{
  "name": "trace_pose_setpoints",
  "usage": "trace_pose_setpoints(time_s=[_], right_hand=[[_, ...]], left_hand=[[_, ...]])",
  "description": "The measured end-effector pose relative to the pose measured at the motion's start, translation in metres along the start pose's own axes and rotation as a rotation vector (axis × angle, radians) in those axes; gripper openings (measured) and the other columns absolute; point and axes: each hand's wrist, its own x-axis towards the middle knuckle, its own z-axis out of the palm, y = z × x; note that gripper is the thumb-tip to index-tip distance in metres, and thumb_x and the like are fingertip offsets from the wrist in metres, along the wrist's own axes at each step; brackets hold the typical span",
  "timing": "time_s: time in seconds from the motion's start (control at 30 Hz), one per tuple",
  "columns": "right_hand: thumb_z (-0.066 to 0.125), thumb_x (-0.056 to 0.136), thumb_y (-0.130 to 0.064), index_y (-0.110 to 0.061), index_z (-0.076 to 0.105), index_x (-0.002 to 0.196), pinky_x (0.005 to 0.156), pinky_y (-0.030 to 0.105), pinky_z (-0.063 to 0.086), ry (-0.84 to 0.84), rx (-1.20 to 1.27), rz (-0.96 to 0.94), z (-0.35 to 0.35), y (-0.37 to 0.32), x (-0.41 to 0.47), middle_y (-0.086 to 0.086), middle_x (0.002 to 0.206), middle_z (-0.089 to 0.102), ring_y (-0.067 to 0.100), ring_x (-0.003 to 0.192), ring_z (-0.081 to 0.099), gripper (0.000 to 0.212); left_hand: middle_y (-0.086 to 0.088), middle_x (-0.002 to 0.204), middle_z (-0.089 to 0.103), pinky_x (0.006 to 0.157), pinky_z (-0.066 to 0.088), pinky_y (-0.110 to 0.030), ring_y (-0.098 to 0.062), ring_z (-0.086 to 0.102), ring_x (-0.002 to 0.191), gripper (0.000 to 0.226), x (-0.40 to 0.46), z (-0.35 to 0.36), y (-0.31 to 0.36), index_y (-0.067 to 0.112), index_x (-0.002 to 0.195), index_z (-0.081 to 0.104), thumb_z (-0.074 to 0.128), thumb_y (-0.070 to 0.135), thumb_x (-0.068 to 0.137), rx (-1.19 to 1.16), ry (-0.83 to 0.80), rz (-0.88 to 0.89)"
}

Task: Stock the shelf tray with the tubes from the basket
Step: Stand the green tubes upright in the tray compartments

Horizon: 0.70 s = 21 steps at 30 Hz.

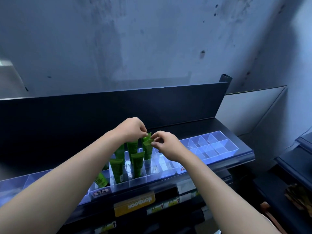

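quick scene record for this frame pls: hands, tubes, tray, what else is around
left hand: pinches the crimped top of a green tube
right hand: pinches the same tube top from the other side
held tube: upright, lower end down in a compartment of the clear tray
other tubes: several green ones standing in neighbouring compartments, one tilted at front left
tray state: compartments to the right look unfilled
shelf: dark, with price labels on its front edge
below: yellow notebook sign, upside down
basket: not in view

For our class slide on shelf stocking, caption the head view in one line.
Both hands, left and right, pinch a green tube upright over the clear divided shelf tray.
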Motion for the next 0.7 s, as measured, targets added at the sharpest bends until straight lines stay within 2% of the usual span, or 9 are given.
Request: trace_pose_setpoints(time_s=[0.07,0.13,0.27,0.37,0.5,0.63,0.7], right_hand=[[0.067,0.101,-0.026,-0.024,0.068,0.121,0.083,0.044,0.062,0.000,0.002,0.001,-0.003,0.000,-0.004,-0.007,0.104,0.074,0.014,0.089,0.069,0.021],[0.066,0.101,-0.024,-0.025,0.067,0.124,0.083,0.044,0.062,0.005,0.027,0.008,-0.008,0.001,-0.010,-0.008,0.104,0.074,0.012,0.084,0.068,0.023],[0.063,0.102,-0.022,-0.023,0.065,0.127,0.074,0.038,0.060,0.039,0.053,0.008,-0.025,0.005,-0.028,-0.007,0.106,0.072,0.014,0.077,0.068,0.025],[0.064,0.101,-0.026,-0.030,0.066,0.122,0.066,0.030,0.054,0.097,0.032,0.037,-0.046,0.024,-0.052,-0.011,0.105,0.070,0.013,0.078,0.069,0.022],[0.064,0.100,-0.031,-0.032,0.065,0.122,0.067,0.027,0.051,0.183,0.007,0.183,-0.078,0.079,-0.105,-0.013,0.108,0.067,0.017,0.082,0.069,0.022],[0.069,0.094,-0.030,-0.030,0.071,0.112,0.088,0.029,0.053,0.310,-0.056,0.373,-0.110,0.157,-0.180,-0.015,0.102,0.070,0.010,0.092,0.068,0.018],[0.070,0.092,-0.027,-0.033,0.071,0.105,0.089,0.031,0.050,0.382,-0.073,0.491,-0.118,0.204,-0.223,-0.015,0.095,0.071,0.011,0.092,0.067,0.014]], left_hand=[[0.011,0.098,0.076,0.080,0.057,-0.030,-0.007,0.068,0.089,0.017,-0.005,-0.007,0.004,0.024,0.103,0.082,0.070,0.032,0.094,0.003,0.033,0.018],[0.010,0.100,0.076,0.076,0.052,-0.026,-0.008,0.067,0.090,0.017,-0.011,-0.014,0.013,0.023,0.104,0.081,0.069,0.030,0.094,-0.001,0.089,0.050],[0.014,0.088,0.071,0.062,0.041,-0.016,0.001,0.060,0.075,0.013,-0.024,-0.018,0.049,0.024,0.100,0.079,0.067,0.029,0.095,-0.013,0.152,0.141],[0.017,0.080,0.067,0.062,0.045,-0.017,0.001,0.061,0.074,0.012,-0.033,-0.004,0.087,0.025,0.096,0.078,0.066,0.028,0.095,-0.004,0.088,0.215],[0.014,0.087,0.072,0.066,0.055,-0.028,-0.007,0.067,0.080,0.012,-0.037,0.038,0.134,0.025,0.093,0.076,0.064,0.028,0.093,-0.027,-0.042,0.267],[0.010,0.090,0.073,0.075,0.055,-0.029,-0.011,0.066,0.086,0.015,-0.044,0.107,0.183,0.022,0.091,0.077,0.062,0.027,0.092,-0.006,-0.156,0.344],[0.007,0.090,0.074,0.077,0.055,-0.031,-0.014,0.066,0.087,0.015,-0.051,0.148,0.209,0.020,0.090,0.076,0.063,0.027,0.091,-0.007,-0.228,0.398]])
